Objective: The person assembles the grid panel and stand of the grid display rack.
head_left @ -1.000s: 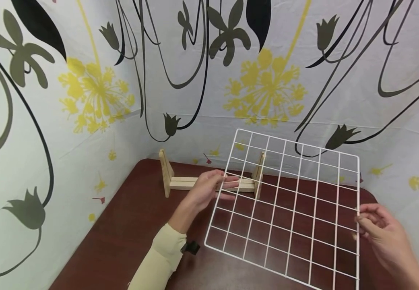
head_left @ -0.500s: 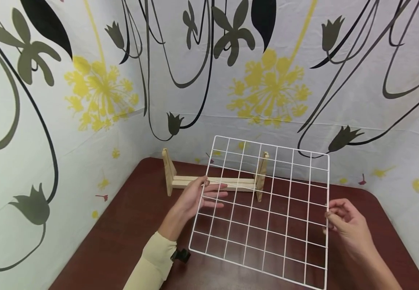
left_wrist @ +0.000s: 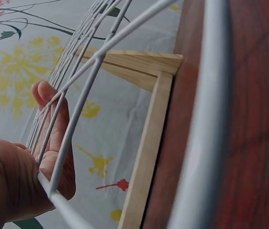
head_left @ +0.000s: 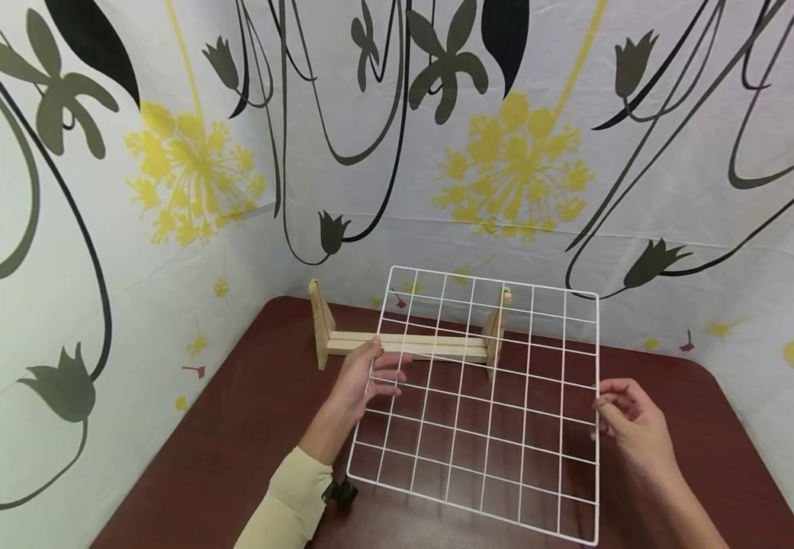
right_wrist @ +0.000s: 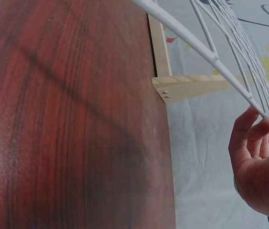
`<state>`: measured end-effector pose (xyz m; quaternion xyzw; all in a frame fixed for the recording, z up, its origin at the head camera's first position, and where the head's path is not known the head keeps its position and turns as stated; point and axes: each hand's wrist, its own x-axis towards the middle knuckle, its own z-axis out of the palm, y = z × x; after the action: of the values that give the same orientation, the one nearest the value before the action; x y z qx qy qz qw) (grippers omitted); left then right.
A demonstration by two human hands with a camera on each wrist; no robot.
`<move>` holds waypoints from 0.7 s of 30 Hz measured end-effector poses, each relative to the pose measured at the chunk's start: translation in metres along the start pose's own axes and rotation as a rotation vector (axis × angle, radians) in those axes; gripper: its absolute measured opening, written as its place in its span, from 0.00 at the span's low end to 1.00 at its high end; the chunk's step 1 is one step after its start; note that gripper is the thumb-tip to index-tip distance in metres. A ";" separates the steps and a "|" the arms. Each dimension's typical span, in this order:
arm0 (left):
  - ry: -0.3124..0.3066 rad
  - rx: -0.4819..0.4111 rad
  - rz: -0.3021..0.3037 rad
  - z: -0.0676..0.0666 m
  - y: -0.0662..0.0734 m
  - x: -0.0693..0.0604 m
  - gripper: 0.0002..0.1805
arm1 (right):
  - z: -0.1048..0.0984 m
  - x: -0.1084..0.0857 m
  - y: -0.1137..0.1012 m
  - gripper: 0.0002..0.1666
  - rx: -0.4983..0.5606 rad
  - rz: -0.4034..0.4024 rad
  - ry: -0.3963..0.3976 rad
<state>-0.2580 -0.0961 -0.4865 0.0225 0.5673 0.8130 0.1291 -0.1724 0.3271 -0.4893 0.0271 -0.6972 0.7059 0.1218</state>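
Observation:
A white wire grid panel (head_left: 598,335) is held up above the table, tilted, between both hands. My left hand (head_left: 351,385) grips its left edge, thumb on the near side and fingers stretched out behind the wires. At the right edge, my right hand (head_left: 637,427) pinches the outer wire between thumb and curled fingers. The left wrist view shows the left hand (left_wrist: 10,176) wrapped about the edge wire. In the right wrist view, the fingertips of the right hand (right_wrist: 263,176) meet the panel's rim wire (right_wrist: 211,56).
Behind the panel, a pale wooden stand (head_left: 342,345) with two uprights and a crossbar sits near the back of the dark red-brown table (head_left: 232,427). A flower-patterned cloth (head_left: 383,191) hangs behind and to the left.
Both hands have carried the grid panel left and slightly down, so it now overlaps more of the wooden stand in the head view. The grips look unchanged. The stand stays put.

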 end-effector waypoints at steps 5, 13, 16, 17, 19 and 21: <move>0.017 -0.019 0.019 0.000 -0.005 0.000 0.12 | 0.005 -0.004 0.000 0.09 -0.047 0.019 0.068; 0.034 -0.058 0.039 0.005 -0.006 -0.001 0.14 | 0.010 -0.006 -0.007 0.11 -0.313 -0.002 0.197; 0.038 -0.063 0.049 0.007 -0.006 -0.001 0.14 | 0.010 -0.005 -0.013 0.12 -0.458 -0.034 0.266; 0.040 -0.066 0.051 0.007 -0.005 -0.001 0.14 | 0.010 -0.005 -0.015 0.13 -0.503 -0.056 0.292; 0.040 -0.069 0.057 0.009 -0.005 -0.001 0.13 | 0.013 -0.005 -0.020 0.15 -0.556 -0.115 0.341; 0.037 -0.074 0.061 0.010 -0.005 -0.001 0.14 | 0.018 -0.005 -0.024 0.19 -0.607 -0.196 0.382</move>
<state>-0.2545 -0.0858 -0.4871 0.0197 0.5383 0.8372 0.0946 -0.1648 0.3088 -0.4669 -0.0760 -0.8336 0.4442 0.3193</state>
